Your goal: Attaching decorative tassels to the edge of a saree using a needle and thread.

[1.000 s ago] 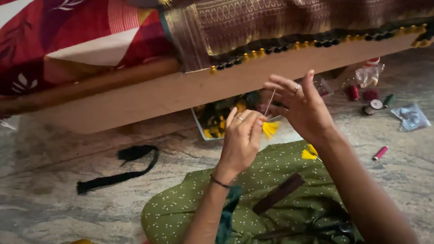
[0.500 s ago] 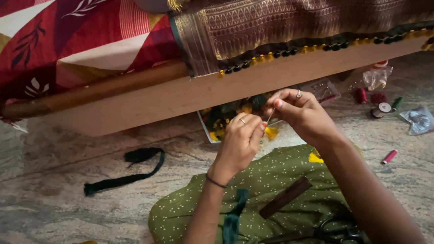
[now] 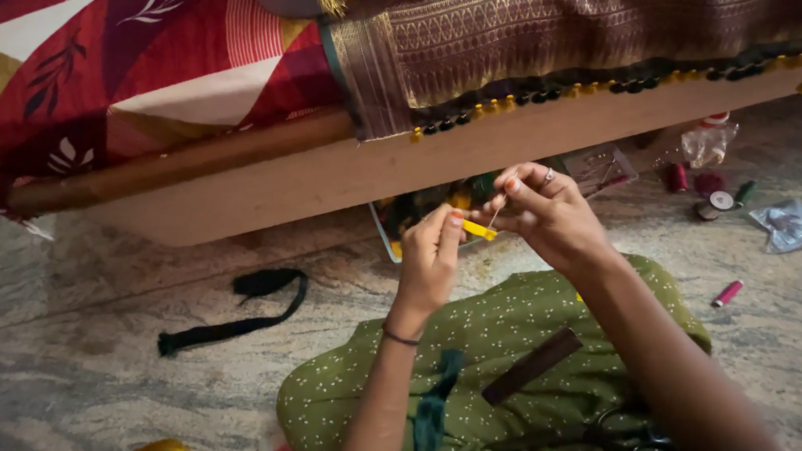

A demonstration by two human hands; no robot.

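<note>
My left hand point(image 3: 431, 259) pinches a small yellow tassel point(image 3: 479, 230) between thumb and fingers, held level in front of the bed frame. My right hand point(image 3: 548, 215), with a ring on one finger, is closed just to its right and pinches a thin pale thread point(image 3: 496, 209) that runs down to the tassel. Both hands hover above my lap, which is covered in green dotted cloth point(image 3: 522, 351). A dark green tassel strip point(image 3: 433, 406) and a brown flat stick point(image 3: 533, 365) lie on that cloth.
A wooden bed frame point(image 3: 330, 176) with a red patterned sheet and a brown sari edged in tassels point(image 3: 557, 41) fills the top. A tray of tassels point(image 3: 410, 219) sits under it. Thread spools point(image 3: 721, 201), a pink spool point(image 3: 729, 293), plastic bags point(image 3: 788, 226) and a dark green strip point(image 3: 231, 322) lie on the stone floor.
My right hand has closed from spread fingers and come down close to the left. The yellow tassel, fanned out before, is now pinched flat and level between the hands.
</note>
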